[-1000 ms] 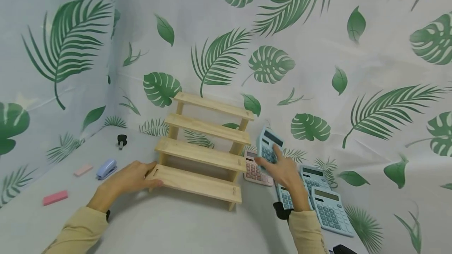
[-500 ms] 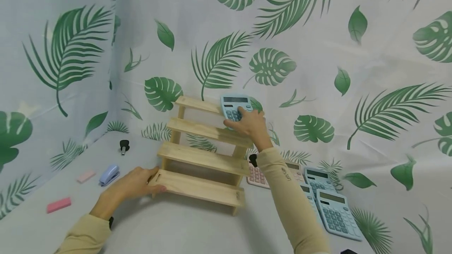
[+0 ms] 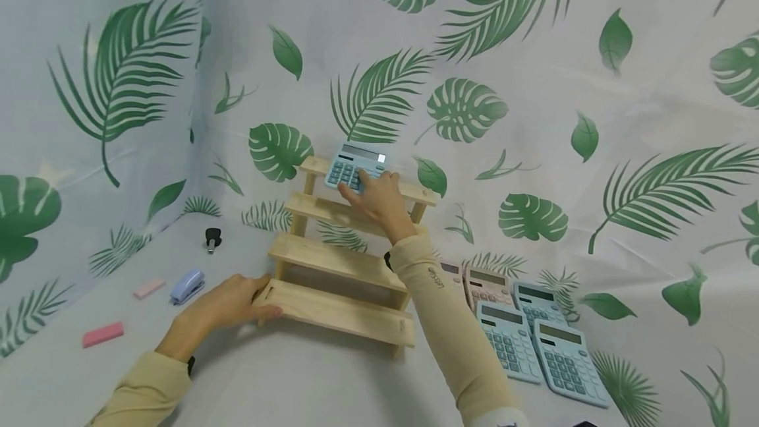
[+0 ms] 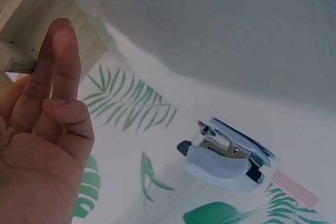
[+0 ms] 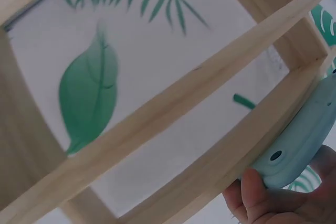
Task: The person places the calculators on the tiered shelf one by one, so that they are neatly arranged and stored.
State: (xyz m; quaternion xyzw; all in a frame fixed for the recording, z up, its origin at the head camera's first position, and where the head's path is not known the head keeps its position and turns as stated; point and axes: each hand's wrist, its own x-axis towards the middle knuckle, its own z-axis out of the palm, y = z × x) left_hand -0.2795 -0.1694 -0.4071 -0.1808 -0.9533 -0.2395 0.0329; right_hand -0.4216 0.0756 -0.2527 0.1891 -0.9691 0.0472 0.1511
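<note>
A four-step wooden rack point(image 3: 340, 262) stands on the leaf-print cloth. My right hand point(image 3: 375, 195) grips a light blue calculator point(image 3: 356, 167) and holds it on the rack's top step; from the right wrist view its underside point(image 5: 300, 141) lies against the step's edge with my fingers point(image 5: 257, 199) curled beneath. My left hand point(image 3: 228, 302) holds the left end of the bottom step, thumb on top. In the left wrist view, two of its fingers point(image 4: 52, 77) point up beside the wood.
Several calculators, blue point(image 3: 508, 341) and pink point(image 3: 485, 285), lie right of the rack. A blue stapler point(image 3: 187, 285) point(image 4: 226, 156), two pink erasers point(image 3: 103, 335) point(image 3: 147, 288) and a small black-capped object point(image 3: 212, 238) lie to the left. Cloth walls stand close behind.
My right hand lifted the blue calculator from beside the rack up to the top step, then carried it leftward along that step. The left hand stayed on the bottom step.
</note>
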